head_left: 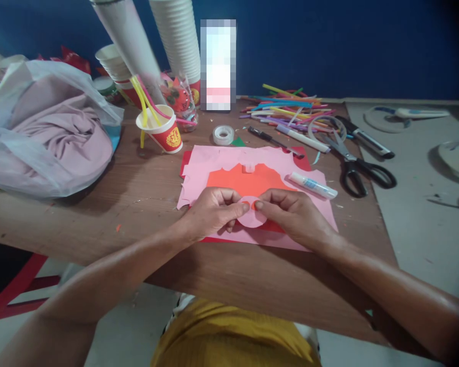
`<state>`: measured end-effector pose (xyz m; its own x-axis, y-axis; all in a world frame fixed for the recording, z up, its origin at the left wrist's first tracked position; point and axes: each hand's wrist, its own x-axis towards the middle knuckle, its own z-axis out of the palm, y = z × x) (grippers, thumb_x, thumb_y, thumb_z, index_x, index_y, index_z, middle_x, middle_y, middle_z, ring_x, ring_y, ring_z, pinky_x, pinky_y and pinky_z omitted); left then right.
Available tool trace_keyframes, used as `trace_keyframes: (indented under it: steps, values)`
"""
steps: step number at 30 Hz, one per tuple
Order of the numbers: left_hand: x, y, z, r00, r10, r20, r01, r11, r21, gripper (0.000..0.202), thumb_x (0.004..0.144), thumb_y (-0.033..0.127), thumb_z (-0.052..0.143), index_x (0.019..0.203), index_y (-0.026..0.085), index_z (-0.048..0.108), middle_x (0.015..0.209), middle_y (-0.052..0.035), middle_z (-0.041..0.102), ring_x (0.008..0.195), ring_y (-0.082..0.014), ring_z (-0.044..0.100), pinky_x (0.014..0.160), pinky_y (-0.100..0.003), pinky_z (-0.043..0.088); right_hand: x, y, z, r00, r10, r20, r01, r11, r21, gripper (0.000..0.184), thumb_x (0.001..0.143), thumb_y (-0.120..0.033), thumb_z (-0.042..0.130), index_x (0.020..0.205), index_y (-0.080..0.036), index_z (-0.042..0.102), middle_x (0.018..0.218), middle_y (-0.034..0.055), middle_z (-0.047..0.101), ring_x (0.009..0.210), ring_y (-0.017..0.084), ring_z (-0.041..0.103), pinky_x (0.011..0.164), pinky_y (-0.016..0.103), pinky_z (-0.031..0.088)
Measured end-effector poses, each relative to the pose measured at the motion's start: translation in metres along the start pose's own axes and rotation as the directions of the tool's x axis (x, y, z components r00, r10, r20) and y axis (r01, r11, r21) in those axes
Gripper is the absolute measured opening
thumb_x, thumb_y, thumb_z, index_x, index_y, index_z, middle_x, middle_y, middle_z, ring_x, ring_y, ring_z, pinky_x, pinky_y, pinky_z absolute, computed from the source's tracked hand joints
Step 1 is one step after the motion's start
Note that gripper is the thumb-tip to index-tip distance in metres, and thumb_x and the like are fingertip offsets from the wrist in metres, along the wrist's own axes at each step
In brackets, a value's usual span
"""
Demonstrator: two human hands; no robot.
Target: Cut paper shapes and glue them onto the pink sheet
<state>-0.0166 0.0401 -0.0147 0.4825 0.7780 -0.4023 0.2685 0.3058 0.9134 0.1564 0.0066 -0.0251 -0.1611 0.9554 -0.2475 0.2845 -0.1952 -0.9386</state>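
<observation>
Between both hands is a round pink paper disc (252, 219) bearing two small orange paper pieces. My left hand (222, 208) pinches the disc's left edge, its thumb on one orange piece. At the right edge, my right hand (286, 208) pinches the disc too, thumb tip against the other orange piece (254, 205). Beneath them lie an orange sheet (245, 178) and pink sheets (202, 158) with cut-out edges, over some red paper (305, 161). A glue tube (313, 185) rests on the pink paper at the right. The fingers behind the disc are partly hidden.
Scissors (348, 159), a utility knife (365, 137), a pen (270, 137) and a tape roll (223, 135) lie beyond the paper. Colourful pipe cleaners (290, 108) are piled behind. Left stand a red paper cup (168, 133), stacked cups (176, 41) and a plastic bag (57, 132).
</observation>
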Motion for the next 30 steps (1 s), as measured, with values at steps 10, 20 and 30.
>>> trace_keyframes:
  steps: [10,20,30]
  values:
    - [-0.0002,0.0009,0.0011,1.000,-0.007,-0.004,0.007,1.000,0.001,0.021,0.074,0.028,0.059,0.060,0.015,0.049,0.040,0.0055,0.048,0.034,-0.0042,0.042,0.036,-0.015,0.033,-0.0011,0.0000,0.0039,0.997,-0.042,-0.064,0.041,0.999,-0.010,0.027,0.079,-0.035,0.054,0.060,-0.017,0.048,0.053,-0.0055,0.043,0.047,0.006,0.034,0.044,0.020,0.027]
    - [-0.0011,0.0009,0.0016,1.000,0.008,-0.008,-0.008,0.999,0.037,0.021,0.075,0.028,0.058,0.061,0.014,0.050,0.042,0.0053,0.049,0.035,-0.0041,0.043,0.036,-0.015,0.033,-0.0013,0.0051,0.0059,0.993,-0.079,-0.085,0.079,0.997,-0.005,0.026,0.080,-0.034,0.054,0.061,-0.017,0.048,0.054,-0.0048,0.045,0.047,0.007,0.036,0.045,0.020,0.028]
    - [0.0001,-0.0008,0.0013,1.000,-0.004,-0.004,0.004,1.000,0.010,0.021,0.075,0.027,0.058,0.060,0.015,0.049,0.040,0.0057,0.048,0.034,-0.0044,0.043,0.037,-0.015,0.034,-0.0009,0.0082,0.0075,0.993,-0.068,-0.097,0.070,0.997,0.013,0.025,0.079,-0.036,0.055,0.064,-0.016,0.053,0.056,-0.0031,0.050,0.050,0.008,0.041,0.047,0.021,0.033]
